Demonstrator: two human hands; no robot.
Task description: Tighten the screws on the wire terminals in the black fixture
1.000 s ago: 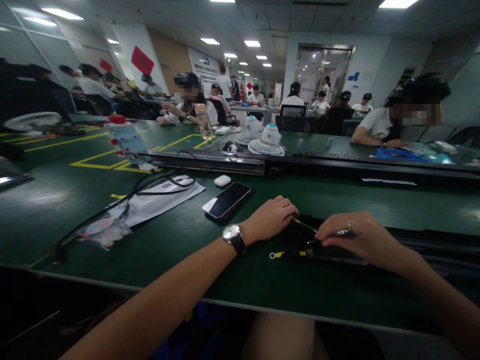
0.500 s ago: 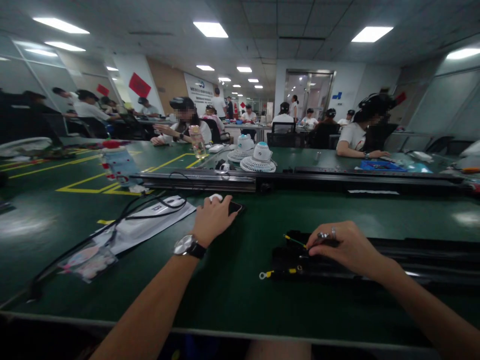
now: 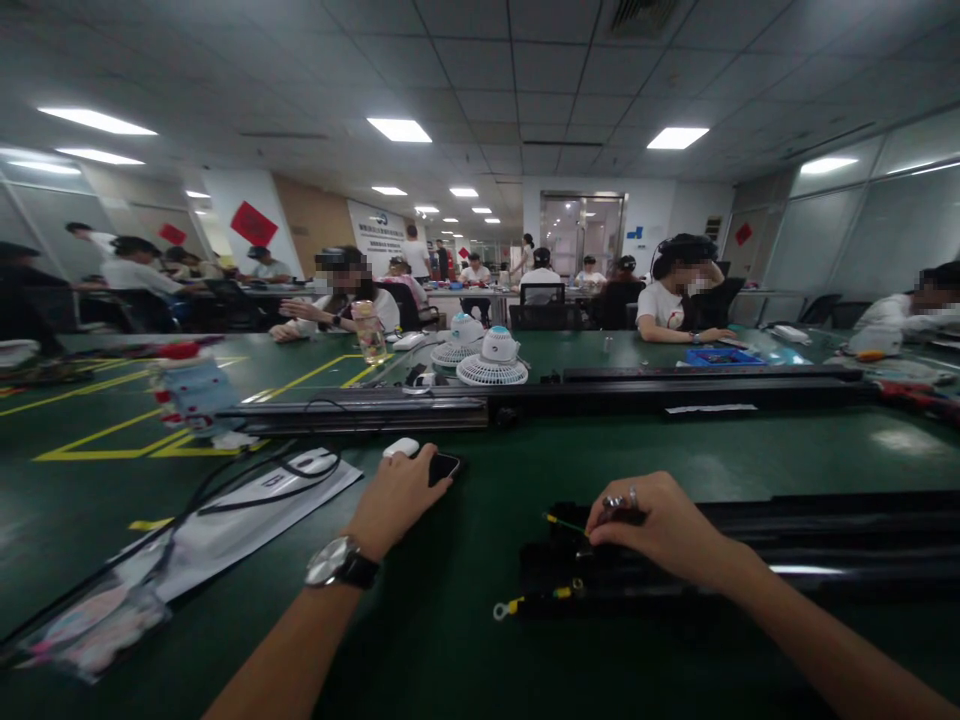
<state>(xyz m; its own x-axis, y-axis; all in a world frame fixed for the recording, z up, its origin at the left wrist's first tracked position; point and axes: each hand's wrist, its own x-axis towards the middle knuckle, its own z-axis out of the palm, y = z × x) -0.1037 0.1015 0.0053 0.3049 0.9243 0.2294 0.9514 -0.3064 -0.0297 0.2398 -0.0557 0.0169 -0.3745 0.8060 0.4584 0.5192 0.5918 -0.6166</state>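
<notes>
My left hand (image 3: 396, 497), a watch on its wrist, lies over a black phone (image 3: 444, 465) on the green table (image 3: 465, 640); its fingers curl down on the phone, most of which is hidden. My right hand (image 3: 651, 522) is closed on a small dark tool at the end of a yellow-green wire (image 3: 564, 523). It rests on a long black housing (image 3: 787, 550). A second yellow wire with a ring terminal (image 3: 502, 609) sticks out of the housing's left end.
A white earbud case (image 3: 401, 447) sits beside the phone. White paper with black cables (image 3: 247, 495) and a plastic pouch (image 3: 97, 625) lie to the left. A black rail (image 3: 600, 392), two small fans (image 3: 491, 360) and a bottle (image 3: 367, 335) stand behind. Other people sit at far tables.
My left hand left the wire at the housing and moved left onto the phone. My right hand stayed on the housing. The view tilted upward.
</notes>
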